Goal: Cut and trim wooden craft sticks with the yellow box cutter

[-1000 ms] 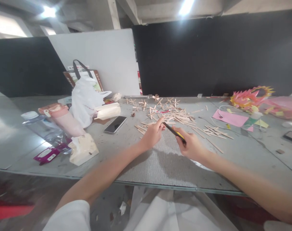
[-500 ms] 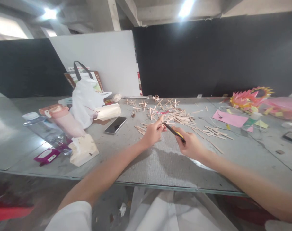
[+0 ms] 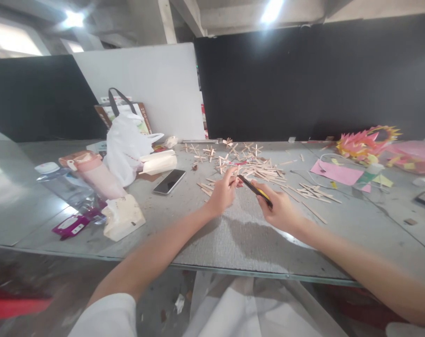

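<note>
My right hand (image 3: 277, 206) is wrapped round a black and yellow utility knife (image 3: 256, 191), whose front end points up and left toward my left hand (image 3: 223, 193). The left fingers are pinched together close to the knife's tip; what they hold is too small and hidden to make out. Just beyond both hands lies a loose pile of thin wooden sticks (image 3: 268, 172). Several small crossed-stick pieces (image 3: 209, 152) stand behind the pile. More loose sticks (image 3: 313, 192) are spread to the right of the right hand.
On the left are a phone (image 3: 169, 181), a white plastic bag (image 3: 123, 147), a pink bottle (image 3: 93, 171), a clear bottle (image 3: 63, 187) and a tissue pack (image 3: 124, 219). To the right lie pink paper (image 3: 334, 172), a cable and a spiky paper craft (image 3: 361, 145). Dark panels (image 3: 313, 84) stand behind.
The knife's rear end has dipped slightly in my right hand, and its front end has shifted a little. My left hand stays pinched in nearly the same place.
</note>
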Tool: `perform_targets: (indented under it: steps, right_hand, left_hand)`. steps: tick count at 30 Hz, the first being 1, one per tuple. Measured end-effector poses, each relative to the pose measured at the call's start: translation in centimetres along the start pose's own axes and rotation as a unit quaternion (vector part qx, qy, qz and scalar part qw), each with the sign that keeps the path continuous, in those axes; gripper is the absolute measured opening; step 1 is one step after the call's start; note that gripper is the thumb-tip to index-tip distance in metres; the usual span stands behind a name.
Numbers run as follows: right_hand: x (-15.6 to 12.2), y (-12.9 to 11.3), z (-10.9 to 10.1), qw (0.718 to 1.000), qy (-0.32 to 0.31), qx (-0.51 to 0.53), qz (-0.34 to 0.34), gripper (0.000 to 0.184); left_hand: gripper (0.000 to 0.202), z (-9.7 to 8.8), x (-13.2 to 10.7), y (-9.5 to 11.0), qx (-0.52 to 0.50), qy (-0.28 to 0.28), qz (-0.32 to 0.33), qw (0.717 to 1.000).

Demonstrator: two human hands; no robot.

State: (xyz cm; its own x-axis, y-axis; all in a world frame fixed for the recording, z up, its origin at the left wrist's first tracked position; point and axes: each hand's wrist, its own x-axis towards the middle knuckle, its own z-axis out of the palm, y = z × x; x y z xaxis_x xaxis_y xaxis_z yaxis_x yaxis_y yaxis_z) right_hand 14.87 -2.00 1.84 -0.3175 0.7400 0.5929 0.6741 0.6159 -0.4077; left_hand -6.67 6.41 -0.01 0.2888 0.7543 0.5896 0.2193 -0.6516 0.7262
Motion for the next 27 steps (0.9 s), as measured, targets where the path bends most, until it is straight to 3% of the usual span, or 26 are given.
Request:
perform_targets:
  steps: [4,9,18,24,27]
  right_hand:
    - [0.1,0.0,-0.2,1.0,-0.003,-0.003,0.0,0.048]
    - [-0.6,-0.2,0.7,1.0,0.011,0.006,0.005,0.047]
    - [0.6,-0.3,-1.5,1.0,-0.015,0.005,-0.011,0.043]
    - [-0.4,-1.1,0.5,1.0,0.012,-0.023,0.0,0.05]
    - [0.4,-1.0,-0.4,1.0,-0.014,-0.019,-0.003,0.049]
  left_hand:
    - [0.038,0.1,0.1,-0.5,-0.015,-0.014,0.011,1.0]
    - [0.052,0.9,-0.2,0.1,-0.104,0.011,-0.002,0.994]
    - [0.041,0.2,-0.5,0.1,-0.012,0.014,0.015,1.0]
    - [0.046,0.4,-0.4,0.9,-0.048,0.023,0.007,0.999]
    - [0.048,0.4,-0.3,0.9,-0.067,0.028,0.002,0.997]
